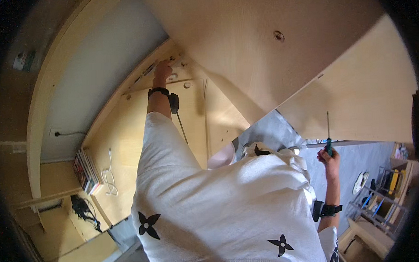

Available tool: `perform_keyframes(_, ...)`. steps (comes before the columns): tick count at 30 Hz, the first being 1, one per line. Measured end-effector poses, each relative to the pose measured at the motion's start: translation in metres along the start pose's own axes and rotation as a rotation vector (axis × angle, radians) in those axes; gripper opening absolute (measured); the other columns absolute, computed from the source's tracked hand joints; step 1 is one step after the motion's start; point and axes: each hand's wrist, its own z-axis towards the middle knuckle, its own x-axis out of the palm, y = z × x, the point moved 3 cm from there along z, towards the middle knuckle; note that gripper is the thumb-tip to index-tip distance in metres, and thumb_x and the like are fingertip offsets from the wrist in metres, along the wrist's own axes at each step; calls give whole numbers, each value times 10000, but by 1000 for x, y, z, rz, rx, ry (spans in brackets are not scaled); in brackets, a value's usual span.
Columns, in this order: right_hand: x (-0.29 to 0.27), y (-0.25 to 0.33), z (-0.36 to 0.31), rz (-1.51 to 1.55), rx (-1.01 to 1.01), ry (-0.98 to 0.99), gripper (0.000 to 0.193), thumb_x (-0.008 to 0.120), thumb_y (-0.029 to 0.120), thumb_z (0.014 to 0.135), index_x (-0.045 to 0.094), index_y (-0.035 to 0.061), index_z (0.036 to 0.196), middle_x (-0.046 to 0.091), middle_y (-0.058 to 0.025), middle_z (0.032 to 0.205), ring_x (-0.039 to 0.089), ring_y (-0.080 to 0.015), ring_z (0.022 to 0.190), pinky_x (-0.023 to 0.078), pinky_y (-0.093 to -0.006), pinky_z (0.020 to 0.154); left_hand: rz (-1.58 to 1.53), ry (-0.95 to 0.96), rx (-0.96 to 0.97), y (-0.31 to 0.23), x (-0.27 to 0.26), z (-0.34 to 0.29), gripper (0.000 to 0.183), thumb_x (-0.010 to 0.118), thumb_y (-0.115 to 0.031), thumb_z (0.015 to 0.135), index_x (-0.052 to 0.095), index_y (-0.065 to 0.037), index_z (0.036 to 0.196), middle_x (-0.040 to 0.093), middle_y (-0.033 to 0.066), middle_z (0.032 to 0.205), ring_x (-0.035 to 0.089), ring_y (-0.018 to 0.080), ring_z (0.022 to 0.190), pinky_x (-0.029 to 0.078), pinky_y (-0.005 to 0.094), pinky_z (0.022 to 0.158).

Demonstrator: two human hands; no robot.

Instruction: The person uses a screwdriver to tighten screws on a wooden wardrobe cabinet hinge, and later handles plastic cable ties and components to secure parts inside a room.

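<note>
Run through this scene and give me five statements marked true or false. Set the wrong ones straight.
1. The right hand holds a screwdriver. True.
2. The left hand is holding the white cable. False: the cable lies apart from that hand, beside the books.
3. The screwdriver has a green handle. True.
4. Only one wrist has a black strap. False: there is a left wrist strap and a right wrist strap.
5. The white shirt bears black flower shapes. True.
</note>
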Motion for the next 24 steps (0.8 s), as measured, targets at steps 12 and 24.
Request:
perform_keyframes(12, -60, -27, 30, 239, -193, -408, 105, 598, 75, 782, 518, 24, 827, 576, -72, 715, 558, -146, 617, 453, -250, 562, -482, -108, 72, -62, 38, 136, 258, 471, -172, 892, 592, 55, 867, 607, 156, 876, 533, 210, 767, 439, 372, 692)
perform_keyframes(24, -73, 10, 43, 242, -218, -411, 122, 622, 75, 767, 564, -4, 841, 612, -80, 742, 596, -136, 637, 494, -240, 595, 2, -412, 371, -53, 65, 181, 235, 446, -112, 882, 582, 79, 872, 588, 167, 828, 506, 220, 741, 430, 365, 676)
